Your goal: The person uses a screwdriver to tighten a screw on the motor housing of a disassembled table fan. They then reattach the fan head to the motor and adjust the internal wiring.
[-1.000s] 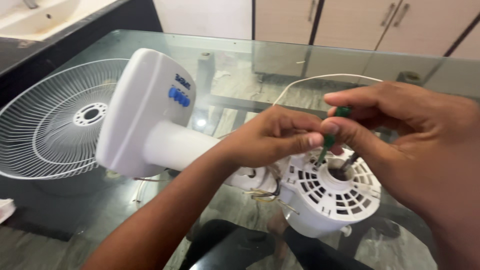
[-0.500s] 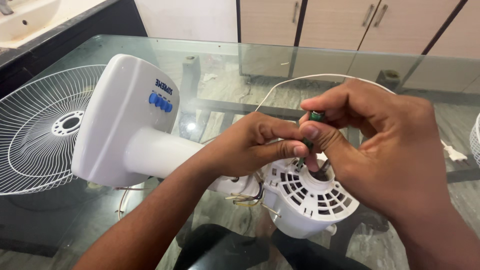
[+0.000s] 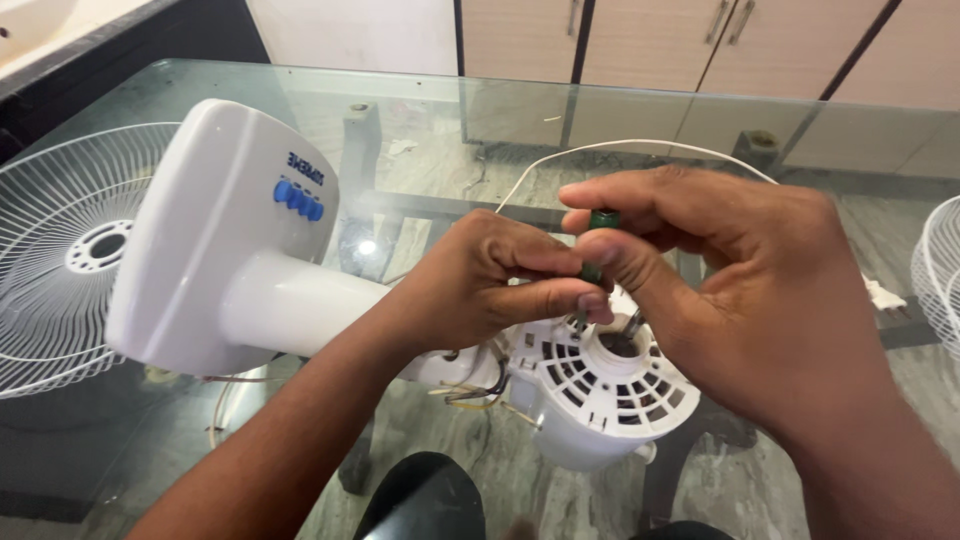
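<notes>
**Screwdriver set into the fan's motor housing**

Head view: both hands meet over the white vented motor housing (image 3: pixel 600 385) of a dismantled fan that lies on a glass table (image 3: pixel 420 110). The right hand (image 3: pixel 740 290) pinches a small green-handled screwdriver (image 3: pixel 597 245) between thumb and curled fingers, shaft pointing down into the top of the housing, near the motor shaft (image 3: pixel 632 322). The left hand (image 3: pixel 490 280) closes its fingertips on the lower part of the tool, steadying it. The tip itself is hidden behind the fingers.

The fan's white base (image 3: pixel 215 235), with its blue buttons, lies tipped on its side to the left, and a wire grille (image 3: pixel 60 250) rests beyond it.

The step in hand looks like working a screw on the housing. Turning it would call for a straight, seated tip and a steady housing.
</notes>
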